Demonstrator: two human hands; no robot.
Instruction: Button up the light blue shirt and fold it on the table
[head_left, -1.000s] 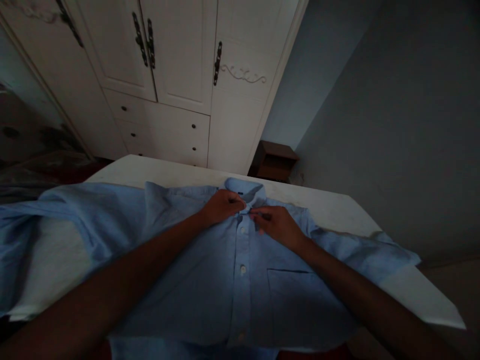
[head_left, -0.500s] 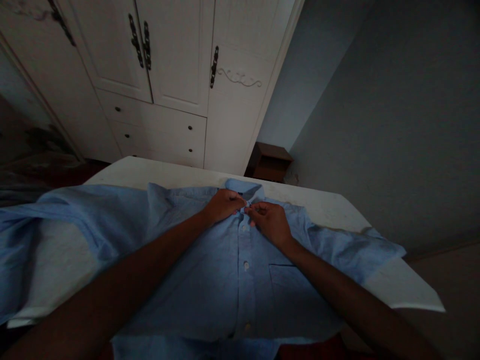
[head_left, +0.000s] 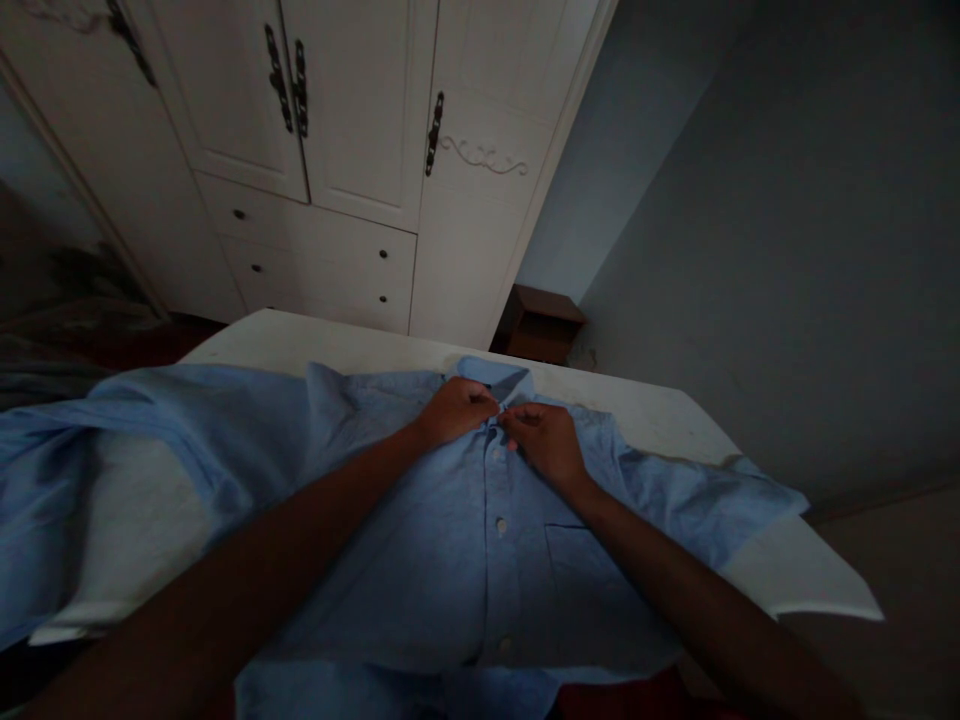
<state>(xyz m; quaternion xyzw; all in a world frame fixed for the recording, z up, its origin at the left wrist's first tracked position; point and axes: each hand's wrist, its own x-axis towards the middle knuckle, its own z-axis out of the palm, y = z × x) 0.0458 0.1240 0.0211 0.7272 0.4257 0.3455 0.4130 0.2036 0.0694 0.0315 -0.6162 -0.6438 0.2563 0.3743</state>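
Observation:
A light blue button-up shirt lies front up, its collar at the far side and its lower edge hanging over the near side. Just below the collar, my left hand pinches the front edge of the shirt. My right hand meets it from the right, thumb and fingers closed on the same spot of the placket. The fingertips nearly touch and hide whatever button is between them. Further down the placket, a white button shows, and a chest pocket sits partly under my right forearm.
Under the shirt is a white table with angled corners. Behind it stands a white wardrobe with dark handles and drawers. A small brown cabinet sits in the corner by the grey wall. The sleeves spread out to both sides.
Both hands stay at the collar, fingertips now closer together. The shirt front has shifted slightly to the right in view.

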